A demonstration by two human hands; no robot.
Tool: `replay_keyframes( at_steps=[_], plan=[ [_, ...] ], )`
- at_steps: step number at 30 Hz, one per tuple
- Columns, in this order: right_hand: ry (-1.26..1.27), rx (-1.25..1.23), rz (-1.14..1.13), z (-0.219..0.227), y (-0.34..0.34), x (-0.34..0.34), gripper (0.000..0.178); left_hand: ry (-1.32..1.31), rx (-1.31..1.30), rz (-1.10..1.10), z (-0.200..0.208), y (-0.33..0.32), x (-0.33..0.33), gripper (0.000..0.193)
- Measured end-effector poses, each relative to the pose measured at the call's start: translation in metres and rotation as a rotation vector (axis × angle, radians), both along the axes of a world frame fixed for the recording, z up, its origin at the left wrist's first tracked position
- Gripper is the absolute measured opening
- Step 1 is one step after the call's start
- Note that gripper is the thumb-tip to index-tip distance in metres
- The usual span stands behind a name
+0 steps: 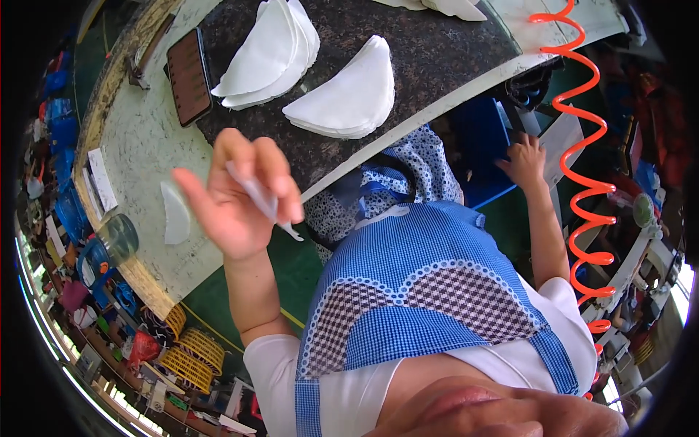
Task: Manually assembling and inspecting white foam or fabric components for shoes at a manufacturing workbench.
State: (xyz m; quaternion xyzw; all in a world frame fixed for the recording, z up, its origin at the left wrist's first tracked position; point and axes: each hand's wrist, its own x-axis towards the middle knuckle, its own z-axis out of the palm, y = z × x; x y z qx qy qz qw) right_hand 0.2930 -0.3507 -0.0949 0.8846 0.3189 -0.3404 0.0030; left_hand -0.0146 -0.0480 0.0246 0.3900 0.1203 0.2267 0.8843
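Note:
My left hand (244,200) is raised over the near left edge of the table. Between its fingers it holds a thin white piece (255,191), seen almost edge-on, with the thumb stretched away to the side. Beyond it on the table lie two stacks of white half-moon pieces, one fanned stack (266,58) and one neater stack (346,95). A single white half-moon piece (175,213) rests left of my left hand. My right hand (526,160) is low on the right, beside a blue bin (484,156), thumb and fingers apart with nothing visible in them.
A phone (189,76) lies left of the fanned stack on the dark patterned tabletop (437,65). A clear jar (119,237) stands at the table's left edge. An orange coiled hose (593,131) hangs at the right. Yellow baskets (193,360) sit at lower left.

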Motion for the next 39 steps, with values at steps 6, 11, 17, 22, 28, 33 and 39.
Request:
replay_keyframes(
  at_steps=[6,11,17,22,28,33,39],
  plan=[
    [0.894,0.78,-0.14,0.094,0.089,-0.063,0.038,0.348,0.91,-0.005,-0.023,-0.036,0.031,0.045],
    [0.993,0.673,0.049,0.086,0.115,-0.086,0.019,0.327,1.053,-0.016,-0.022,-0.046,0.026,0.053],
    [0.897,0.915,0.029,0.086,0.153,-0.055,0.031,0.455,0.495,0.151,-0.004,-0.018,0.027,0.084],
    [0.604,0.735,0.131,0.073,0.19,-0.04,0.032,0.617,0.696,0.241,-0.035,0.001,0.042,0.053],
    [0.045,0.794,0.409,0.061,0.193,-0.047,0.042,0.818,1.045,0.217,-0.052,-0.001,0.044,0.018],
    [-0.425,0.861,0.531,0.082,0.194,-0.053,0.046,0.917,1.585,0.246,-0.046,0.004,0.037,0.02],
    [-0.009,0.998,0.651,0.077,0.185,-0.064,0.02,0.806,1.615,0.477,-0.033,0.045,0.052,0.026]
  ],
)
